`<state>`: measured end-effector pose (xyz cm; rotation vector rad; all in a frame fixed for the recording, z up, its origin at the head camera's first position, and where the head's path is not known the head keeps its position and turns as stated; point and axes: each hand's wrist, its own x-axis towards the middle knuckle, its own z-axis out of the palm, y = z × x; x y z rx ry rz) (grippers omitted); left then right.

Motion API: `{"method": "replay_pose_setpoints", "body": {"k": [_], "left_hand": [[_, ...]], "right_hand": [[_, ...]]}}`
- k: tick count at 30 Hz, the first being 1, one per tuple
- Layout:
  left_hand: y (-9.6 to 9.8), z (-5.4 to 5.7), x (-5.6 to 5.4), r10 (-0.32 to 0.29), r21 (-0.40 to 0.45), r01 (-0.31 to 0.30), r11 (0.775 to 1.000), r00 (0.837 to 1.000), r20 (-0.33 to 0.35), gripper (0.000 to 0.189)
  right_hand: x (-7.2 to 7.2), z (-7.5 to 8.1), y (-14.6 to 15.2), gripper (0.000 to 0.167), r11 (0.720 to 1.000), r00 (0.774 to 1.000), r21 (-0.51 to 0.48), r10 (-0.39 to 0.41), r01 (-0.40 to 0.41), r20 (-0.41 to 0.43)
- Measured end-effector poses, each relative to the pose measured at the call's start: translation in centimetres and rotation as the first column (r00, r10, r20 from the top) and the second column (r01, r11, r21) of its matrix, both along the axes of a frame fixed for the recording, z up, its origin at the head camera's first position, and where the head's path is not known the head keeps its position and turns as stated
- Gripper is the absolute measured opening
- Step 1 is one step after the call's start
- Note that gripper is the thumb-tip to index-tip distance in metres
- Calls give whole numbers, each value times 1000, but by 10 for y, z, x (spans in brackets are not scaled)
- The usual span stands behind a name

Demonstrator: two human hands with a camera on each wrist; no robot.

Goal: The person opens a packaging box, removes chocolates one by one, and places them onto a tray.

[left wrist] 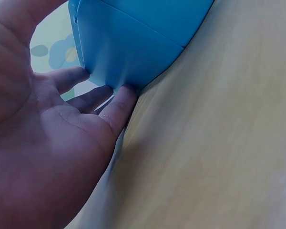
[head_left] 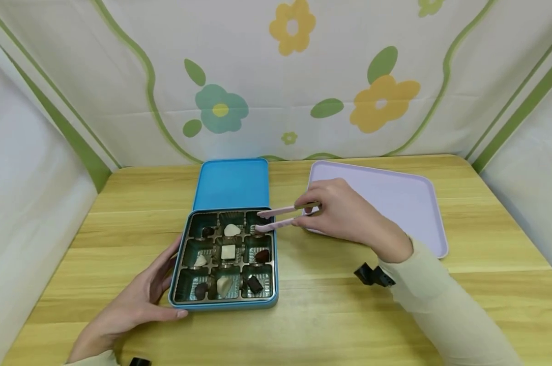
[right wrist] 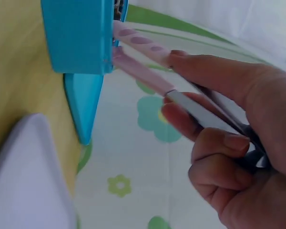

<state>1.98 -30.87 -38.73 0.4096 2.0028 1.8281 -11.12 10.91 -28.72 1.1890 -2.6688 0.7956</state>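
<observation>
A blue tin (head_left: 225,306) holds a divided insert with one small chocolate-like piece in most compartments, some dark, some pale. My left hand (head_left: 136,301) grips its front left corner, thumb along the front, fingertips against the left side. My right hand (head_left: 342,213) holds pink-tipped tongs (head_left: 282,210) with metal arms, from the tin's right. The tong tips stand apart inside the back right compartment, around a dark brown piece (head_left: 259,231) that they partly hide. Ahead of that compartment is a reddish-brown piece (head_left: 262,255); a white square piece (head_left: 228,252) lies in the centre.
The tin's blue lid (head_left: 232,184) lies flat behind it. A pale purple tray (head_left: 399,195) is at the back right, partly under my right forearm in this view. A flowered cloth (head_left: 257,137) rises along the table's back edge.
</observation>
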Motion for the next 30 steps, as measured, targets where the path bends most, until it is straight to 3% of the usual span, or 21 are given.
{"method": "replay_pose_setpoints", "body": {"k": [3,8,13,16,19,30], "left_hand": [[3,-1,-1,-3,4,3,1000,1000,-17,126],[8,-3,-4,3,-16,-3,1000,999,-42,127],[10,-4,-7,2,-23,-2,1000,1000,-27,126],[12,-4,-8,0,-15,0,1000,1000,-17,126],[13,-4,-8,-9,0,9,1000,1000,-6,126],[10,-3,-6,-14,24,14,1000,1000,3,127]], "right_hand": [[-5,16,-14,22,990,999,139,5,-11,38],[-11,36,-38,18,946,989,317,22,-68,146],[-13,46,-54,10,899,987,433,-8,-63,160],[-15,45,-57,13,885,987,461,-9,-66,159],[-17,40,-54,15,887,989,458,-12,-57,147],[-20,23,-40,11,939,984,342,-30,-32,174]]}}
